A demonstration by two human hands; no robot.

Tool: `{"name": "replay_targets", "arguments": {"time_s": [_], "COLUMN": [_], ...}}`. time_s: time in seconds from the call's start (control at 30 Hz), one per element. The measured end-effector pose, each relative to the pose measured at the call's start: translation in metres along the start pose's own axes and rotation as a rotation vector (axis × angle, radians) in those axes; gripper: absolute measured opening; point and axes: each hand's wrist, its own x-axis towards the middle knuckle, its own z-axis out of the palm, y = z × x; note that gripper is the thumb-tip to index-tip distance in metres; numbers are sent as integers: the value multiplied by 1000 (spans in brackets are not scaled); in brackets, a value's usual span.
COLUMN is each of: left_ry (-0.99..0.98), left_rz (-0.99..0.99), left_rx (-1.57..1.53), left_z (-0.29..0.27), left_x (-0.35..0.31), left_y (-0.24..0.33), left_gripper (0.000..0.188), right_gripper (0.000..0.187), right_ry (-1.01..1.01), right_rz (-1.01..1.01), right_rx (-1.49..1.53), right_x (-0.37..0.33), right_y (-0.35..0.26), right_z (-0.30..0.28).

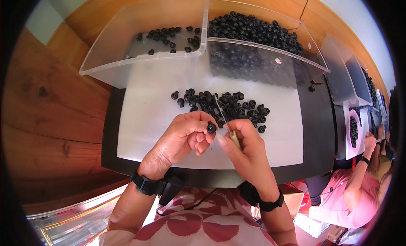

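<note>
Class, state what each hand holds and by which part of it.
Left hand: a small black part, pinched at its side. Right hand: a thin-bladed tool, by its yellowish handle.

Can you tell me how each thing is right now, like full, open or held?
Left hand: closed, pinching a piece
Black piece: held
Right hand: closed around the tool
Thin-bladed tool: held, blade out
Left bin: open-topped, sparsely filled
Right bin: open-topped, heaped
Loose black pieces: bunched together
White sheet: flat, partly covered

A black table (318, 136) carries a white sheet (148, 127) and plastic bins (144, 60).
</note>
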Motion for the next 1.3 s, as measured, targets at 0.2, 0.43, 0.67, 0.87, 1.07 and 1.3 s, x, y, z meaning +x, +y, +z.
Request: {"name": "replay_targets", "arguments": {"time_s": [0.2,0.43,0.67,0.87,1.07,1.3], "left_ry": [-51,-216,-210,-99,-148,-167], "left_rz": [-20,-66,0,44,36,19], "left_rx": [-25,53,-150,-332,-363,-353], "left_z": [13,5,3,-12,-19,-17], "left_x": [-2,-2,5,13,15,11], "left_y": [-5,-3,-13,-26,-30,-28], "left_gripper": [21,27,30,30,30,27], "right_gripper": [23,22,21,18,18,19], "right_ry": [-5,-66,15,-47,-73,-29], "right_rz": [14,177,182,31,-103,-155], "right_rx": [33,175,139,-136,-288,-369], "right_x": [9,6,4,-10,-12,-12], "right_y": [0,-5,-4,-1,2,9], "right_z": [-2,-9,-13,-9,-1,3]}}
